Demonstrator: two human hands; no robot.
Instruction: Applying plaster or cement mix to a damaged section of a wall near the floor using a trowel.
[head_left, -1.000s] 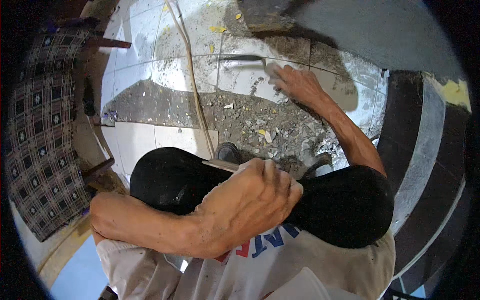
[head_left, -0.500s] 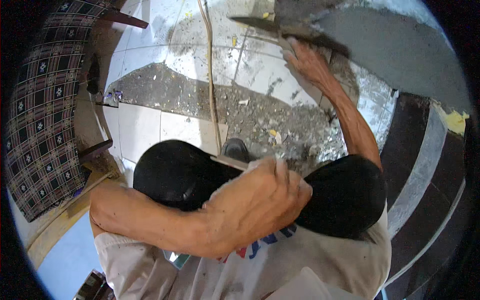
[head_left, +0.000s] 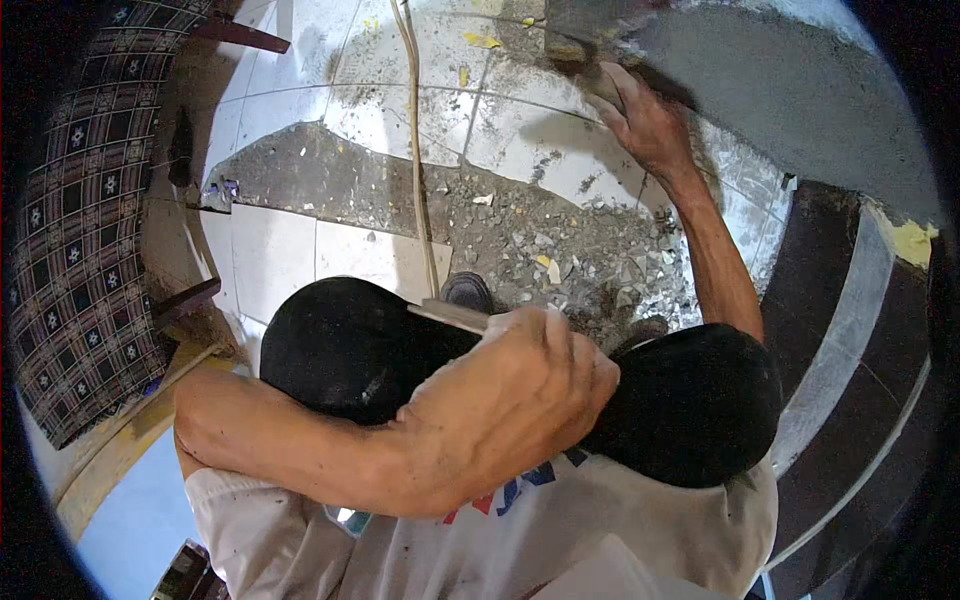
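Since half a second ago, the right hand (head_left: 655,130) moves a bit to the right, and the long dark blade of its tool (head_left: 572,54) no longer shows plainly. In the head view, this hand curls around the tool's handle, up by the smooth gray patch (head_left: 800,100). Blur makes the tool's tip hard to see. The left hand (head_left: 525,390) is closed around a thin flat piece (head_left: 450,315), which sticks out over the gap between the black knees (head_left: 335,345). Broken bits (head_left: 560,250) lie past the shoe (head_left: 467,292). One cord (head_left: 414,130) runs across the white tiles (head_left: 365,255).
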